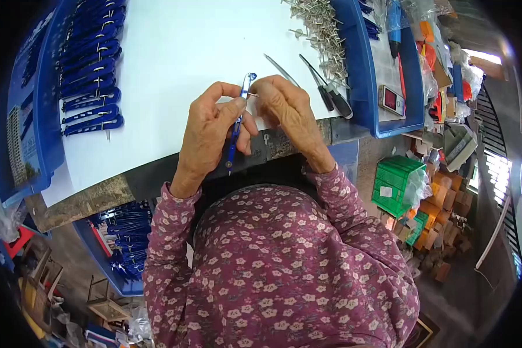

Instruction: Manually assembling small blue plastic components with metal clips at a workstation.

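Note:
My left hand (210,129) is closed around a slim blue handle piece (235,137) with small round holes and silver spots. It is held at a slant over the table's front edge, its upper end pointing away from me. My right hand (291,111) is pinched beside its upper part, on a thin metal pin (253,94) that meets the blue piece from the right. The right fingertips partly hide the pin. Beyond the right hand lie a pair of tweezers (279,69) and a black-handled screwdriver (337,102).
Similar blue pieces (98,75) are stacked at the left beside a blue tray (40,124). Flat-headed metal pins (325,35) lie in a heap at the far right. Another blue tray (362,75) holds a small device (391,100). A green crate (397,182) stands at the right.

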`<state>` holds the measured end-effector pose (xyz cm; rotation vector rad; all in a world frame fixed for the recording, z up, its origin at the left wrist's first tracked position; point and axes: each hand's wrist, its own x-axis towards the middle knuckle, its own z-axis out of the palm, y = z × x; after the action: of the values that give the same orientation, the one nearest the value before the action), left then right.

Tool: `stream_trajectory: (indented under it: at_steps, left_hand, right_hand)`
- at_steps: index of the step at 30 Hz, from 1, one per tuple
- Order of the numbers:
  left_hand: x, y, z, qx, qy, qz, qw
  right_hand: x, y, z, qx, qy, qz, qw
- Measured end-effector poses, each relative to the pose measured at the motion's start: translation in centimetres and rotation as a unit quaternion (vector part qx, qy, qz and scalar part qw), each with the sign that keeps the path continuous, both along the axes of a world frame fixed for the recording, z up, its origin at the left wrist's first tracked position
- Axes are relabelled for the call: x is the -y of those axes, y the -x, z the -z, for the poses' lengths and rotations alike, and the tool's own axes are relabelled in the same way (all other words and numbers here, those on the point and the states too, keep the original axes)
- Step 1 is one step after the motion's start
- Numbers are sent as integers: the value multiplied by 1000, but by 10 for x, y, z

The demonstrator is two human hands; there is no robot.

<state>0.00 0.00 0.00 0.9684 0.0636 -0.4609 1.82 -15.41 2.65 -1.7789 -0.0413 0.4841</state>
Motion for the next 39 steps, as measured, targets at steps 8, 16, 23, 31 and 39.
stream_trajectory:
  at_steps: [8, 16, 23, 31, 39]
  left_hand:
    - [3, -1, 3, -9, 8, 8, 1000]
    - [6, 3, 1, 39, -72, 15, 997]
    - [2, 11, 2, -29, 122, -57, 990]
    - [8, 10, 1, -67, 149, -71, 984]
    - [16, 10, 2, -73, 232, -48, 969]
  right_hand:
    - [2, -2, 4, -37, -23, 34, 998]
    - [24, -4, 0, -180, -136, 11, 974]
    - [36, -6, 4, -153, -272, 4, 950]
    - [38, -4, 8, -58, -195, -22, 979]
    - [59, -17, 22, 359, 224, 41, 905]
